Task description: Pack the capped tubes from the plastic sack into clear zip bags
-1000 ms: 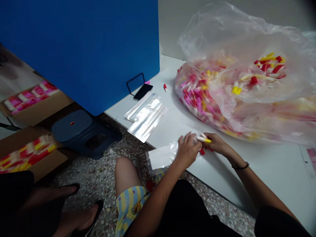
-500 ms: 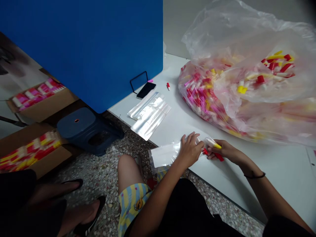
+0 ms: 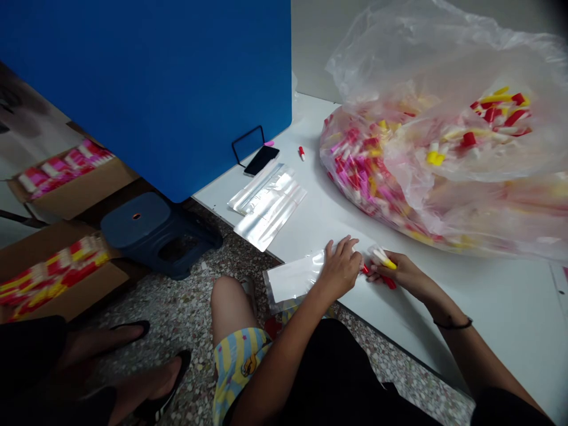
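- Blue panel point(image 3: 155, 89): seen upright at the far left edge of the worktop.
- White worktop point(image 3: 323, 207): occupied by the bags, the phone and the small pieces.
- Large plastic bag point(image 3: 399, 59), translucent: set on the right part of the worktop, filled with red, yellow, pink and white pieces; a few yellow and red ones exposed near its opening.
- Two cardboard boxes, upper point(image 3: 84, 189) and lower point(image 3: 100, 287): placed at the left, both packed with coloured bundles.
- Dark blue stool point(image 3: 137, 225): positioned beside the boxes, above the speckled floor.
- Clear sleeve point(image 3: 288, 281), with a white panel: laid at the near edge of the worktop, partly overhanging it, its right part covered by the left hand.
- Silvery clear packets point(image 3: 270, 204): overlapped flat, just in front of the phone.
- Left hand point(image 3: 339, 269): rested over the sleeve with fingers bent; whether its grip was clenched could not be told.
- Right hand point(image 3: 402, 272): grip closed around a small bunch of pieces, the yellow-tipped piece point(image 3: 387, 261) and red piece point(image 3: 389, 282) included, near the left fingertips.
- Black wire frame point(image 3: 247, 135): stood by the panel.
- Phone point(image 3: 261, 160): laid beside the frame, screen dark.
- Red-and-white piece point(image 3: 302, 153): left alone right of the phone.
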### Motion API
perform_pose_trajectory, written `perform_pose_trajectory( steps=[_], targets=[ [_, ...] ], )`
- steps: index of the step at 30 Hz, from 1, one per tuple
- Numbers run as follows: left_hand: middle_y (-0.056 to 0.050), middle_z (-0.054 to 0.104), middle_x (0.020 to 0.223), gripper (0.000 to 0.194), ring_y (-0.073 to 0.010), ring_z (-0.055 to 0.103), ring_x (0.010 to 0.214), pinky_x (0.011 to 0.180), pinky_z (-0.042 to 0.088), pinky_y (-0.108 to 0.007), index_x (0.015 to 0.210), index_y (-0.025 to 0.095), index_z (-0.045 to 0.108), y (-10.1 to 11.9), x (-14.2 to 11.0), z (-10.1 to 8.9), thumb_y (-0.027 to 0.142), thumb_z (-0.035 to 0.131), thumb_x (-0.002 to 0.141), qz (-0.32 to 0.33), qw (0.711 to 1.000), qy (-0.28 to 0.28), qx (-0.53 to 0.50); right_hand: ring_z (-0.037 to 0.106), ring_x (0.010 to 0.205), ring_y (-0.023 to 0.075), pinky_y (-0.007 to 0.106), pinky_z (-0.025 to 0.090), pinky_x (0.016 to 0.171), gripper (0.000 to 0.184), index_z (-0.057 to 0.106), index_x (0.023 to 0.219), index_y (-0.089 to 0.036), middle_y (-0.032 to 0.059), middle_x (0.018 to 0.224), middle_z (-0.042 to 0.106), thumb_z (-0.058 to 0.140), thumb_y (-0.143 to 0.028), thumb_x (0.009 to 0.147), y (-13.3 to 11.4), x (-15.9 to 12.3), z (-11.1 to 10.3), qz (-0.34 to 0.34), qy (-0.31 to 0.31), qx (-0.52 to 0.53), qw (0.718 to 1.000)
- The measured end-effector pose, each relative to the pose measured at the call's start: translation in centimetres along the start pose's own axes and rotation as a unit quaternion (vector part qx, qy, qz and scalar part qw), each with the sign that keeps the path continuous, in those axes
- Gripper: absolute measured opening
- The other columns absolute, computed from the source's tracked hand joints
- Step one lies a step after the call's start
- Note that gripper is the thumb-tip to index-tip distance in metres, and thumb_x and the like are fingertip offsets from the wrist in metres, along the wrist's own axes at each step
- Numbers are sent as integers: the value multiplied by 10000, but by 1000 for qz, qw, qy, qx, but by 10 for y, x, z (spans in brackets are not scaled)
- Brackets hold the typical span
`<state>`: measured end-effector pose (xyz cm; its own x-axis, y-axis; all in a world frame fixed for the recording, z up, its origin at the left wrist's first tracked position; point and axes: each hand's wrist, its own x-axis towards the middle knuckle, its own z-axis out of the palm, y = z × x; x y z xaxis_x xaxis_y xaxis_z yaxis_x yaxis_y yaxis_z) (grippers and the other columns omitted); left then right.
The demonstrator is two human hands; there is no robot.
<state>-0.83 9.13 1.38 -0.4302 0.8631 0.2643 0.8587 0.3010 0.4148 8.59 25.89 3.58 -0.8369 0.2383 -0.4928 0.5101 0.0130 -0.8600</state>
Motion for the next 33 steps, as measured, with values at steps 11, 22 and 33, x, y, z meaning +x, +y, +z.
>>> perform_pose_trajectory(
  steps=[11, 22, 33],
  targets=[
    [-104, 427, 1417, 171, -244, 255, 1402, 1101, 269, -544, 977, 172, 531, -4, 0, -2, 222, 371, 945, 6, 1000, -5, -7, 573, 524, 155, 261, 422, 476, 412, 611, 835, -141, 46, 639, 666, 733, -470, 619, 2, 7, 4, -28, 22, -85, 996],
    [-109, 470, 1365, 175, -226, 340, 1343, 1044, 329, -466, 997, 164, 551, 0, -2, -2, 208, 391, 939, 22, 1000, -10, -5, 515, 502, 134, 259, 395, 466, 323, 589, 753, -168, 33, 617, 640, 708, -425, 597, -4, -1, 20, -15, 33, -49, 998],
    [-123, 414, 1412, 173, -236, 275, 1392, 1055, 340, -436, 980, 165, 560, -2, -2, 3, 218, 401, 941, 29, 999, 13, -8, 458, 500, 132, 265, 365, 484, 372, 618, 889, -161, -14, 576, 560, 625, -377, 587, -9, 17, 7, -68, 88, -94, 989]
  ],
)
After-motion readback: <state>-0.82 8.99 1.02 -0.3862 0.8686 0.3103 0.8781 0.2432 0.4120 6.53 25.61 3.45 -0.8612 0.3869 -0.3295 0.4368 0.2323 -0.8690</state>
